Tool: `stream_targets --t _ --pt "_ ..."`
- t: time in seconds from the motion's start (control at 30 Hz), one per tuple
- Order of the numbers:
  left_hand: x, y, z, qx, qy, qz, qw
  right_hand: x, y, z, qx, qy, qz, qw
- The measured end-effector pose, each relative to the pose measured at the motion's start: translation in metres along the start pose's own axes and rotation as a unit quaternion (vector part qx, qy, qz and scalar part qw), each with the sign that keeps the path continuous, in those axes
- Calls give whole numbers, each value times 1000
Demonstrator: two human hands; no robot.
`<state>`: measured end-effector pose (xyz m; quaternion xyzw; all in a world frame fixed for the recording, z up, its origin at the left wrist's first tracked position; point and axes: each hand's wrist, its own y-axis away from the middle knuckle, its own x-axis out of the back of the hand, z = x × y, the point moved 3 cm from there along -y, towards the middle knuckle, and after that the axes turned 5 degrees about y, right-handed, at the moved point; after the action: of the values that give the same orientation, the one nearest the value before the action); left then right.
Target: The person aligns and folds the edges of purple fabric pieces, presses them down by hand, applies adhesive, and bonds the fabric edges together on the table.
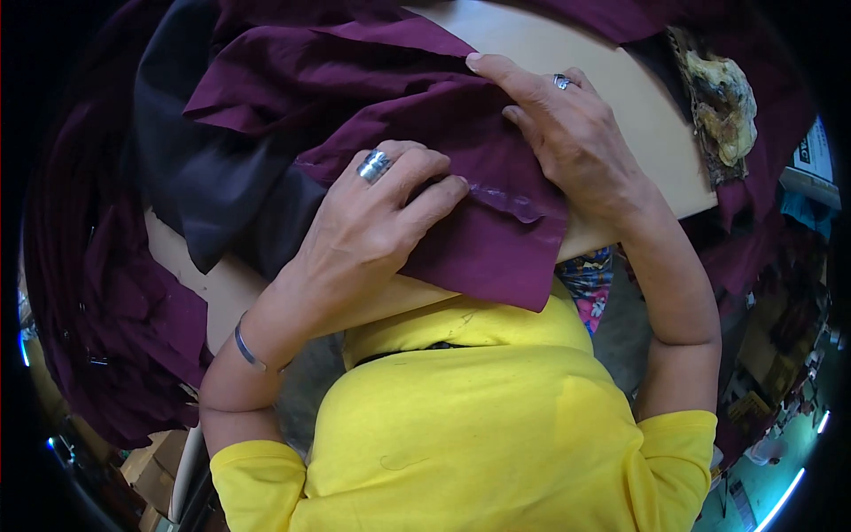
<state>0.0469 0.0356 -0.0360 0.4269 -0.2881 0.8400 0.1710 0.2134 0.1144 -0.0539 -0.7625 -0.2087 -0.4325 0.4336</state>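
Note:
A maroon cloth (496, 239) lies in folds over a tan board, its near corner hanging past the front edge. My left hand (377, 199), with a wide silver ring and a wrist bangle, has its fingers curled down and closed on the cloth. Just right of its fingertips a pale, shiny whitish line runs along the cloth. My right hand (572, 124), also ringed, rests at the cloth's right side. Its index finger reaches to the upper fold and its thumb stays apart from it. Black cloth (208, 151) lies beneath the maroon folds on the left.
The tan board (638, 97) shows at the upper right and along the front. A worn block with yellowish crust (718, 111) sits at its right edge. Piled maroon cloth (106, 328) hangs on the left. A yellow shirt (470, 426) fills the front.

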Motion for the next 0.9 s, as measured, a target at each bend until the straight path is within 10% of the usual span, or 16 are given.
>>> stream_targets --t 0.53,0.9 --pt "-2 -5 8 -143 -68 20 987 1 1 1 -8 -29 13 999" --pt "-4 -5 -2 -36 -65 -3 997 4 1 4 -11 -27 20 999"
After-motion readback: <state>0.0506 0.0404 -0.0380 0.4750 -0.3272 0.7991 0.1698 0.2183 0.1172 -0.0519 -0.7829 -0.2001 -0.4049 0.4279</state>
